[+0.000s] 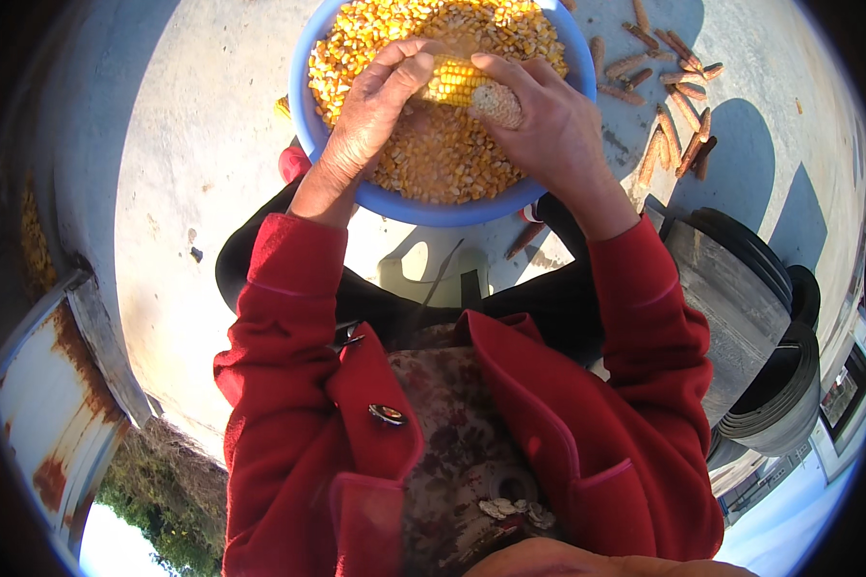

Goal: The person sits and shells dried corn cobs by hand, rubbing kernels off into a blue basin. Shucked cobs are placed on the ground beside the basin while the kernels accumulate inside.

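Observation:
An ear of corn (pixel 453 81) with yellow kernels is held over a blue plastic basin (pixel 303 108). My left hand (pixel 379 97) grips its left end, fingers and thumb wrapped round it. In my right hand (pixel 552 115) is a pale, stripped corncob (pixel 496 105), pressed up against the ear's right side; where the two meet is partly hidden by my fingers. Loose corn kernels (pixel 440 162) fill much of the basin beneath both hands, some blurred by motion or dust.
Several stripped reddish-brown cobs (pixel 667 133) lie scattered on the concrete floor (pixel 187 166) right of the basin. One cob (pixel 525 240) lies near my legs. Dark stacked containers (pixel 765 389) stand at the right, a rusty white metal panel (pixel 61 404) at the lower left.

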A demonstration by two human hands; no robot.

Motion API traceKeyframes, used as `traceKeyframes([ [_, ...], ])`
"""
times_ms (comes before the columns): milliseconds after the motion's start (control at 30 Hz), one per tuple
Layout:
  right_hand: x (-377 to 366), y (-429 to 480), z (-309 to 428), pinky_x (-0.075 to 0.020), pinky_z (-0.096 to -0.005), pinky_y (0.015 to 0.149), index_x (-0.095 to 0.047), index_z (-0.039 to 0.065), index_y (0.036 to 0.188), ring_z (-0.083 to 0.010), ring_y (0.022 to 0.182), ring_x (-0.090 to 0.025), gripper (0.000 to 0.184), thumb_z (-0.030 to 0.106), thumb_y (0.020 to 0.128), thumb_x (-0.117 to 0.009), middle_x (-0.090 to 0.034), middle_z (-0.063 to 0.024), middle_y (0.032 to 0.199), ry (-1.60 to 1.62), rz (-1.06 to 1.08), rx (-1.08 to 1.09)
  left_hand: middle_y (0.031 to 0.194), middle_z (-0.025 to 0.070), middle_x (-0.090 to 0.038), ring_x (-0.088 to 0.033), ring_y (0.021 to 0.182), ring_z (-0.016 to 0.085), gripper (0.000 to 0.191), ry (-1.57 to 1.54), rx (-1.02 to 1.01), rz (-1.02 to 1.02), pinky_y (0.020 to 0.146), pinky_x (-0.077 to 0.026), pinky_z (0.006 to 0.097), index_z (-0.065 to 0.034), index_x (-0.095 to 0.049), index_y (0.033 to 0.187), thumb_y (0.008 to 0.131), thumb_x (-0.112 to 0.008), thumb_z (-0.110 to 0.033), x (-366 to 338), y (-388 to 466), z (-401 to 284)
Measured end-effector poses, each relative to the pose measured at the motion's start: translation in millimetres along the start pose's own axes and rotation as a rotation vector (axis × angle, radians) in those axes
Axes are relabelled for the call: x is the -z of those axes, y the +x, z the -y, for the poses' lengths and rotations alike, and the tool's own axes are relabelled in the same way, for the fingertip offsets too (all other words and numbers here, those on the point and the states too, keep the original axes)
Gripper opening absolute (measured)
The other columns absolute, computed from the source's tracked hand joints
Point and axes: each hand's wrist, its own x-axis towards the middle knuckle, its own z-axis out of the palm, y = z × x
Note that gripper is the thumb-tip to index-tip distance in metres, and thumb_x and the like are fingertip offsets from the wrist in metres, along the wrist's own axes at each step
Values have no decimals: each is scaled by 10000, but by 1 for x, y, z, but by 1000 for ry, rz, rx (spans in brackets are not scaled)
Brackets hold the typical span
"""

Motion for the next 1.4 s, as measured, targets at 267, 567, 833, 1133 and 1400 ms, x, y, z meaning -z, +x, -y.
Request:
traceKeyframes([
  [267, -4, 2, -2, -522, -398, 678, -604, 256, 1190, -287, 854, -656, 469, 274, 736, -721, -629, -61, 981, 38, -2, -28, 883, -63, -576, -498, 719, 12, 253, 49, -32, 10, 611, -433, 183, -151, -613, 1172, 932, -621, -231, -1, -3, 1],
  [567, 0, -3, -4, -516, -336, 645, -615, 221, 1202, -231, 782, -651, 446, 333, 788, -738, -636, -50, 934, 8, -32, 11, 944, -26, -597, -524, 777, 35, 282, 159, -83, 49, 684, -455, 212, -153, -619, 1168, 907, -663, -251, -3, -2, 5],
  [833, 1, -2, -1, -523, -405, 693, -594, 249, 1188, -298, 848, -657, 477, 284, 733, -732, -627, -67, 985, 37, -27, -36, 1090, 58, -558, -535, 972, 145, 303, 393, -429, -5, 892, -433, 291, -102, -609, 1184, 948, -600, -292, -5, 3, 12],
  [1133, 0, -3, 6, -525, -345, 656, -586, 243, 1228, -237, 820, -652, 506, 281, 751, -752, -617, -39, 940, -78, 9, -1, 1071, 59, -556, -524, 969, 89, 328, 121, -31, -70, 811, -449, 237, -51, -585, 1174, 950, -602, -289, -6, 3, 11],
  [1400, 1, 3, -8, -521, -360, 782, -638, 186, 1167, -288, 926, -659, 414, 347, 797, -728, -674, -97, 1036, 129, -2, -92, 1130, 51, -520, -531, 1012, 121, 337, 316, -434, 130, 850, -477, 272, -117, -594, 1221, 908, -661, -221, -1, 2, 11],
])
